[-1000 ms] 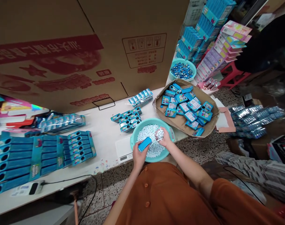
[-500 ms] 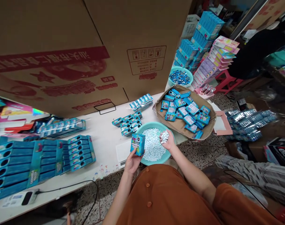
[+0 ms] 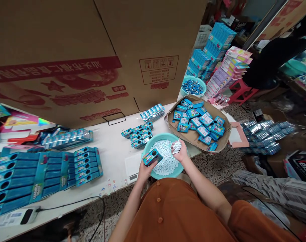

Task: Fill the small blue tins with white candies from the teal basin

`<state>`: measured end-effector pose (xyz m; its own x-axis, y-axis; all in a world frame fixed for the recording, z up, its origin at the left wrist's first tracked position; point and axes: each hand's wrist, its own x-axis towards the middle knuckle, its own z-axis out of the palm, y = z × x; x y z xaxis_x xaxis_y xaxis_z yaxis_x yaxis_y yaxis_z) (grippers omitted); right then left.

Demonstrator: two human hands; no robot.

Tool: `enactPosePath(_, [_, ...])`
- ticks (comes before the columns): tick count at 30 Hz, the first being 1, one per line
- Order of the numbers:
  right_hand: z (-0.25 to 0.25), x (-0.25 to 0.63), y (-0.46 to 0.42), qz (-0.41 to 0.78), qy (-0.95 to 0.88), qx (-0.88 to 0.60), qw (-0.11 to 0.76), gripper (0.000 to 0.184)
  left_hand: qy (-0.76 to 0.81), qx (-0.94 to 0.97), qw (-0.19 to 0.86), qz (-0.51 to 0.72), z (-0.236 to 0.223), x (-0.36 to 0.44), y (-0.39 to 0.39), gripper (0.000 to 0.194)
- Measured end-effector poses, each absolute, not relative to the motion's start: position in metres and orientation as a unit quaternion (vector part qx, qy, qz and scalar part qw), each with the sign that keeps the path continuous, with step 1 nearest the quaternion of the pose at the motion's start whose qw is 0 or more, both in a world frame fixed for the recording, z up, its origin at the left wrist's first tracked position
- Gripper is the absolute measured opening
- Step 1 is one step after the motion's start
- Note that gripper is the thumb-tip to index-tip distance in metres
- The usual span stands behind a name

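Observation:
My left hand (image 3: pixel 144 168) grips a small blue candy box (image 3: pixel 152 156), tilted on its side over the left rim of a teal bowl (image 3: pixel 147 146) full of small white candies (image 3: pixel 165 158). My right hand (image 3: pixel 179 153) is cupped over the bowl with a heap of white candies (image 3: pixel 177 146) in its palm. A digital scale (image 3: pixel 131 167) lies under the bowl's left side on the white table (image 3: pixel 110 144).
A cardboard tray (image 3: pixel 219 143) of blue boxes sits right of the bowl. Rows of filled blue boxes (image 3: pixel 139 133) lie behind it, blue display packs (image 3: pixel 42 171) at left. A big cardboard carton (image 3: pixel 92 50) stands at the back. A second teal bowl (image 3: pixel 193 86) and stacked packs are far right.
My left hand has tipped the blue box from upright onto its side and brought it closer to the bowl. My right hand still holds the candies in about the same place.

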<state>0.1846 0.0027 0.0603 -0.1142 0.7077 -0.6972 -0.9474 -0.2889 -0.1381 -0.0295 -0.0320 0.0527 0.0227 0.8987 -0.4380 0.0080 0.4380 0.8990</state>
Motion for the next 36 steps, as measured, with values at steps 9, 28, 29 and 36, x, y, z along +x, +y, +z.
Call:
enactPosePath(9, [0.078,0.175,0.005,0.710,0.171,-0.329,0.599,0.020,0.564,0.628,0.444,0.301,0.052,-0.013,-0.038,0.036])
enactPosePath(28, [0.083,0.144,0.007,0.646,0.070,-0.419,0.634,0.028,0.545,0.688,0.403,0.262,0.056,-0.008,-0.041,0.039])
enactPosePath(29, [0.083,0.142,0.007,0.643,0.064,-0.421,0.636,0.028,0.547,0.683,0.405,0.264,0.054,-0.008,-0.041,0.039])
enactPosePath(36, [0.085,0.134,0.009,0.636,-0.019,-0.473,0.609,0.032,0.585,0.608,0.457,0.281,0.043,-0.006,-0.042,0.044])
